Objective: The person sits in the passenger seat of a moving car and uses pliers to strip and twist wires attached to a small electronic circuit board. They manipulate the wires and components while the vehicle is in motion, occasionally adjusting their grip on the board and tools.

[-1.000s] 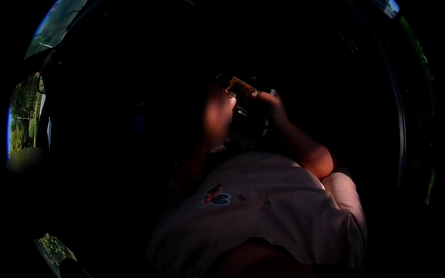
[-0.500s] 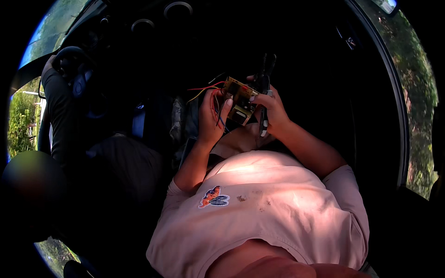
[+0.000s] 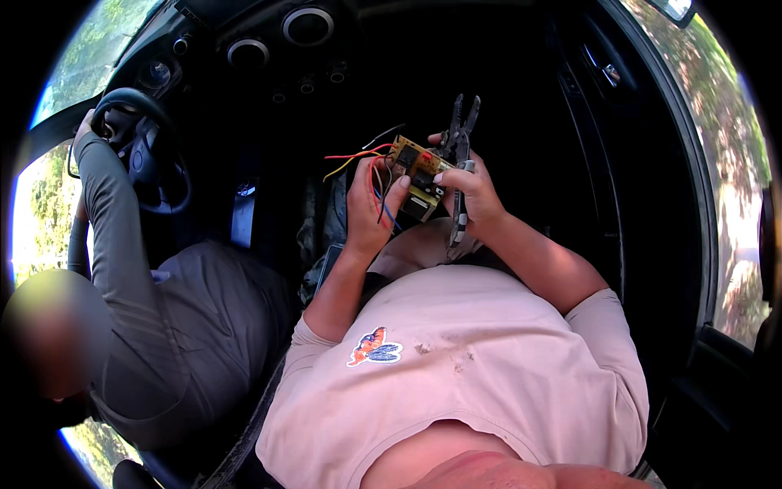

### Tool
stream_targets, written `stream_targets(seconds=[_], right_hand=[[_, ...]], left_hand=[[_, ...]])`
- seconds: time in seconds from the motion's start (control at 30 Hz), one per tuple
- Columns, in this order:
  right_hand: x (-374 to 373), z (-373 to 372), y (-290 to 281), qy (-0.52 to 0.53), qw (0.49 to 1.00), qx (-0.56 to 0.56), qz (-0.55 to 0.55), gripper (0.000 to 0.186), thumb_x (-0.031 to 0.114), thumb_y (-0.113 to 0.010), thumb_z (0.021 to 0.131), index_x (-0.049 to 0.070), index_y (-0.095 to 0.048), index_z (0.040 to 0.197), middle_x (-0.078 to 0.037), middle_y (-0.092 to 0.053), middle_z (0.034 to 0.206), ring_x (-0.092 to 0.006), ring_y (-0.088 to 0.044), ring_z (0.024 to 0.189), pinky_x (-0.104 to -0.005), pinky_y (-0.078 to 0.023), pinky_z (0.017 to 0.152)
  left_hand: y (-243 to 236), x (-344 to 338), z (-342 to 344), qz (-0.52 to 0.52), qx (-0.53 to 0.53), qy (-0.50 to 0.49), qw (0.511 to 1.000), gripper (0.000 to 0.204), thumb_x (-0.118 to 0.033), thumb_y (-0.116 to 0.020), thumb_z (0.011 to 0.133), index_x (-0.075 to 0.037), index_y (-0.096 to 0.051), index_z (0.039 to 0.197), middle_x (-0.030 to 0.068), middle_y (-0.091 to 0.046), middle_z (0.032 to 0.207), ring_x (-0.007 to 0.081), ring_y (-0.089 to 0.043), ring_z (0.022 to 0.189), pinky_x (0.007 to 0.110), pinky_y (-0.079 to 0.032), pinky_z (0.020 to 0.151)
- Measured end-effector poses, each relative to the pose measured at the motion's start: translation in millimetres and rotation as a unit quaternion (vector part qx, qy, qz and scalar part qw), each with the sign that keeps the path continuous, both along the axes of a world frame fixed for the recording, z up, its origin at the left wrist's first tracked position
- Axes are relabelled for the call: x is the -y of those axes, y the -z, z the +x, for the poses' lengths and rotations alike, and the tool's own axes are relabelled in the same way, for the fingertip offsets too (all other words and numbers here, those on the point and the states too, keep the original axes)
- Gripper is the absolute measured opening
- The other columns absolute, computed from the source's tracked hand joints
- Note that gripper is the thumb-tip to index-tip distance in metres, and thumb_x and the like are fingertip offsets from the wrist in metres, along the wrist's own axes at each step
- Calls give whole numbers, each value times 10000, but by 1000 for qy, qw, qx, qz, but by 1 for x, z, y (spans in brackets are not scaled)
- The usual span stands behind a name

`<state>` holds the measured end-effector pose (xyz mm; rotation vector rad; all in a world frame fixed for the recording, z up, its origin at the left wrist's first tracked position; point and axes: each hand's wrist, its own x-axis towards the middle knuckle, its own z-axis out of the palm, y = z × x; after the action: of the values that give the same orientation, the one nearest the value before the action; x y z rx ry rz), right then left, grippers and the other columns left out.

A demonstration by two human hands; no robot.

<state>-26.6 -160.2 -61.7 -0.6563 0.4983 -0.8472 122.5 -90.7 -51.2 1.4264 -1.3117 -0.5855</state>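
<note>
My left hand (image 3: pixel 372 210) is closed on the left side of a yellowish circuit board (image 3: pixel 419 171), its thumb on the board's face. Red, yellow, blue and dark wires (image 3: pixel 346 156) come off the board around that hand. My right hand (image 3: pixel 479 194) is closed round a dark tool with plier-like jaws (image 3: pixel 467 122), apparently wire strippers, and its thumb presses on the board's right edge. The tool lies beside the board with its jaws pointing up, and its handles reach down below the hand. Both hands are above my lap, just beyond my light pink shirt (image 3: pixel 464 326).
On the left sits a person in dark grey (image 3: pixel 187 342), hand on the steering wheel (image 3: pixel 175 151). The dashboard air vents (image 3: pixel 308 27) are above. The car door (image 3: pixel 627 147) is close on my right, with greenery outside its window (image 3: pixel 717 130).
The view has gone from very dark to well lit, showing the driver, dashboard and tool more plainly. My hands hold nearly the same position, with the tool shifted slightly.
</note>
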Motion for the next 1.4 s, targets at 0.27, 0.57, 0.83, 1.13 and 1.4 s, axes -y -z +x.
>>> stream_targets(seconds=[0.27,0.57,0.83,1.13,1.4], right_hand=[[3,0,1,-2,999,48,19,473,53,-598,735,41,-474,1191,-82,-530,1042,-162,-539,961,-317,-455,856],[1,6,1,-47,983,174,32,505,-4,-511,702,5,-445,1203,-120,-550,989,-172,-523,840,-302,-434,777],[6,4,2,-43,992,117,16,537,30,-529,690,7,-441,1219,-78,-532,868,-140,-515,726,-276,-439,697],[6,-2,7,-55,996,63,-40,566,55,-560,685,18,-431,1235,-8,-474,667,-91,-434,513,-228,-365,503],[6,-3,2,-43,995,59,-61,566,90,-598,709,28,-421,1243,8,-446,624,-76,-401,477,-219,-317,446]], left_hand=[[5,3,-2,29,-110,-12,993,252,-53,-630,832,-29,-483,1036,42,-563,941,106,-549,868,235,-442,809],[9,1,19,-62,-192,5,979,240,-99,-640,853,-25,-498,1031,25,-542,965,104,-518,907,241,-407,851],[11,3,18,-38,-160,3,986,193,-82,-611,865,-32,-497,1014,21,-530,965,106,-506,913,235,-394,849],[7,1,12,-49,-171,-3,984,194,-95,-610,868,-27,-502,1015,25,-532,955,110,-502,894,239,-394,835],[2,1,5,-65,-200,1,978,201,-109,-602,882,-10,-498,1023,33,-540,927,113,-505,868,241,-404,801]])
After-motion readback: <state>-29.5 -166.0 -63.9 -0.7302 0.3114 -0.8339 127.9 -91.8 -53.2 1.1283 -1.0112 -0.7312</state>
